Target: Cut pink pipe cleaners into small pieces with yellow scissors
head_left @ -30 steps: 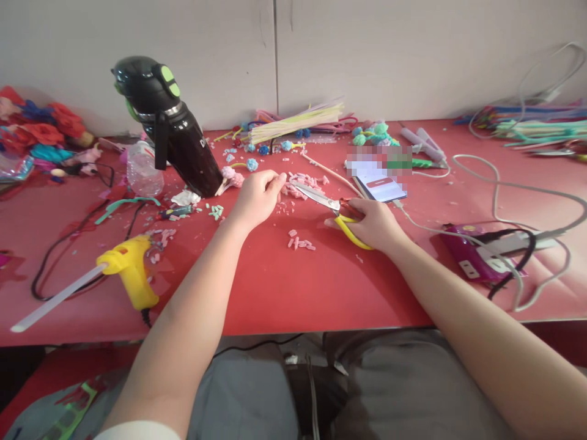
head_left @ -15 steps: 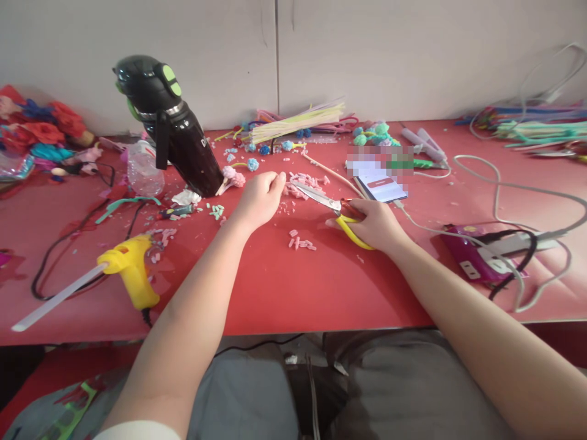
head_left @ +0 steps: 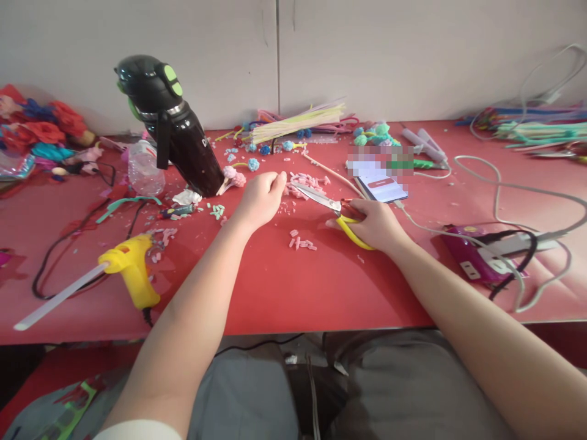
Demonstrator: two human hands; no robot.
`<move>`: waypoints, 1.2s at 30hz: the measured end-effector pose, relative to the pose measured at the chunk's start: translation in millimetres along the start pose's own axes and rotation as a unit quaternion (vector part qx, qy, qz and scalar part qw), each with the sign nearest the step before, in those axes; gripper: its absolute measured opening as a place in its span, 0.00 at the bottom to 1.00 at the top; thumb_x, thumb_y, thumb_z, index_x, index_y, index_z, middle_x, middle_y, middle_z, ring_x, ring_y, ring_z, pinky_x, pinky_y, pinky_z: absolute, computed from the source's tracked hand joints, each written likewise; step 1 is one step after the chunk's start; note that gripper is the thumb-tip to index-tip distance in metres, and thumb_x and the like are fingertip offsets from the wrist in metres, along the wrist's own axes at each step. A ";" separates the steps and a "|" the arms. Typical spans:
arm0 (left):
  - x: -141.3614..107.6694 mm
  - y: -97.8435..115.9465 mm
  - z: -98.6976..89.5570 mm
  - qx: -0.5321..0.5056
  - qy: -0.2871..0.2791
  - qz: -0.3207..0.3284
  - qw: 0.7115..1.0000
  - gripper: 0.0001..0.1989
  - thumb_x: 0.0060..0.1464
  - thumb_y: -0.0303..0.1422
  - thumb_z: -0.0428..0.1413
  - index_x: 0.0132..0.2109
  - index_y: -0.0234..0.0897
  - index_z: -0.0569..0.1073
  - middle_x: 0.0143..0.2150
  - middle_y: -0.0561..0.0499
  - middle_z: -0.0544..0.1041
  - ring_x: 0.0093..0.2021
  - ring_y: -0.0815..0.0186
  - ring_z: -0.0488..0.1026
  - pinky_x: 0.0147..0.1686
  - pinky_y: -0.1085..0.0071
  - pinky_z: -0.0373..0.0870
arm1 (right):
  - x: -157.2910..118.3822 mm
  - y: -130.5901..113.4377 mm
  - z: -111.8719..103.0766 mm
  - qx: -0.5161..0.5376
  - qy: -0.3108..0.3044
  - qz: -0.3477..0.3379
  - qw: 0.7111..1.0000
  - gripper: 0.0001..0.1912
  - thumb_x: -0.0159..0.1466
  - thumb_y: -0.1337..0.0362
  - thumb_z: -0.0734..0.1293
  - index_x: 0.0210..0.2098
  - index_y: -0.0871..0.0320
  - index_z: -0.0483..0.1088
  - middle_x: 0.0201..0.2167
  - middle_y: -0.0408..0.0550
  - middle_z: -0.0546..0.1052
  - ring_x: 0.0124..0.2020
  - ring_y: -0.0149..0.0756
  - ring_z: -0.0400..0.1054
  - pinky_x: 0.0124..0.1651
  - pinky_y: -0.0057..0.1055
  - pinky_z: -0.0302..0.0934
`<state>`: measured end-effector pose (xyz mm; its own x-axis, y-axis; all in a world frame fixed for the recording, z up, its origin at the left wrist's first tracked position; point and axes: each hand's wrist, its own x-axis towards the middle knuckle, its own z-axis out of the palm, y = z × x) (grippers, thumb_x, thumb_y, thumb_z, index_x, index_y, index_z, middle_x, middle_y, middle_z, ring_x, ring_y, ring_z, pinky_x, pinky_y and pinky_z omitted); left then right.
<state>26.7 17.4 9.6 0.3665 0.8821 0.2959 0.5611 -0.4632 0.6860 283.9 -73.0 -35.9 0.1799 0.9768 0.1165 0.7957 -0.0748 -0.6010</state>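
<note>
My right hand [head_left: 373, 225] is wrapped round the yellow and red handles of a pair of scissors [head_left: 318, 197]. The blades point left, towards my left hand [head_left: 263, 197], whose thumb and fingers are pressed together. What that pinch holds, if anything, is too small or hidden to make out. Beneath and behind the blade tips lies a heap of short pink pieces [head_left: 312, 181]. Nearer to me, a smaller group of pink pieces [head_left: 302, 242] is scattered on the red table [head_left: 284, 293].
A black bottle [head_left: 188, 140] stands left of my left hand, with a yellow glue gun [head_left: 132, 266] nearer the edge. Behind are pale fuzzy stems [head_left: 298, 124]. To the right lie a phone [head_left: 383, 183], a purple power box [head_left: 465, 253] and looping cables.
</note>
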 end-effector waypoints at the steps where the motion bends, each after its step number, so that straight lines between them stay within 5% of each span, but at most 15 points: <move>1: -0.1 0.0 0.0 0.000 0.000 0.002 1.000 0.25 0.78 0.39 0.49 0.27 0.42 0.61 0.24 0.52 0.69 0.28 0.63 0.66 0.33 0.63 0.60 | 0.0 0.2 0.1 -0.001 0.001 0.000 1.000 0.43 0.49 0.22 0.74 0.24 0.52 0.54 0.23 0.41 0.61 0.30 0.34 0.51 0.33 0.35 0.46; 21: -0.8 5.6 -2.4 -0.003 -0.018 -0.001 1.000 0.23 0.78 0.36 0.48 0.30 0.41 0.66 0.26 0.52 0.71 0.30 0.63 0.68 0.36 0.65 0.62 | 1.8 0.1 1.5 -0.019 0.011 0.013 1.000 0.40 0.52 0.23 0.72 0.23 0.52 0.55 0.22 0.41 0.59 0.29 0.35 0.52 0.31 0.36 0.49; 36: -1.7 4.4 -3.5 0.010 -0.005 0.026 1.000 0.23 0.78 0.36 0.49 0.29 0.43 0.59 0.25 0.53 0.67 0.30 0.63 0.66 0.35 0.63 0.60 | -1.3 -2.6 -1.4 -0.005 -0.001 0.008 1.000 0.42 0.49 0.21 0.71 0.24 0.52 0.54 0.24 0.41 0.60 0.30 0.34 0.51 0.33 0.36 0.48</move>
<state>26.0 14.2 14.5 0.4026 0.8559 0.3245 0.5558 -0.5102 0.6563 282.4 -74.4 -33.3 0.1913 0.9759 0.1046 0.7986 -0.0928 -0.5947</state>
